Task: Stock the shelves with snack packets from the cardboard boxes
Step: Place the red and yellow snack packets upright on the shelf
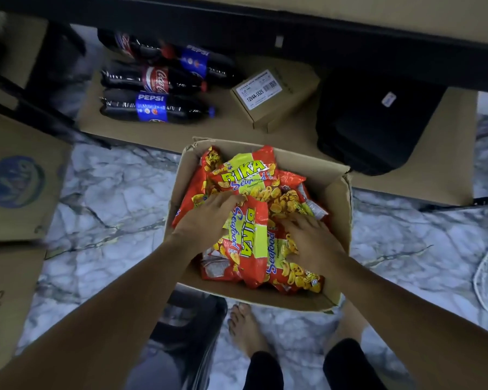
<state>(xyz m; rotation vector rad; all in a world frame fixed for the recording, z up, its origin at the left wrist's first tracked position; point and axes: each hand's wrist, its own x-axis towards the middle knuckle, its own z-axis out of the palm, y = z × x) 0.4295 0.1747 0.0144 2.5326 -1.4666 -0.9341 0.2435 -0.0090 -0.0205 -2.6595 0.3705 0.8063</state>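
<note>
Snack packets: red and yellow glossy plastic snack packets (250, 209) are heaped loosely inside the open box, some face up, some turned sideways, at the middle of the view.
Box: an open brown cardboard box (335, 192) is set on the grey-white marbled floor (110, 198), just in front of the person's bare feet, so the packets can be reached from above.
Left hand: the left hand (206, 218) is laid on the pile at the box's left side, fingers spread and lightly bent over one packet; a firm grip cannot be told.
Right hand: the right hand (310, 237) is pressed on the packets at the right side, fingers spread and nearly straight, holding nothing closed.
Likely purpose: the two hands are judged to be placed either side of the top packets so that a bunch can be gathered and lifted together.
Shelf: a low cardboard-lined shelf board (209, 136) with a dark metal frame is seen just beyond the box.
On the shelf: dark plastic cola bottles with red and blue labels (152, 91) are laid on their sides, beside a small brown carton with a white label (273, 99) and a black soft bag (378, 122).
Obstacles: free shelf space is narrowed by these things; a dark upper rail (265, 26) overhangs it.
Surroundings: flattened printed cardboard (17, 175) lies at the left.
</note>
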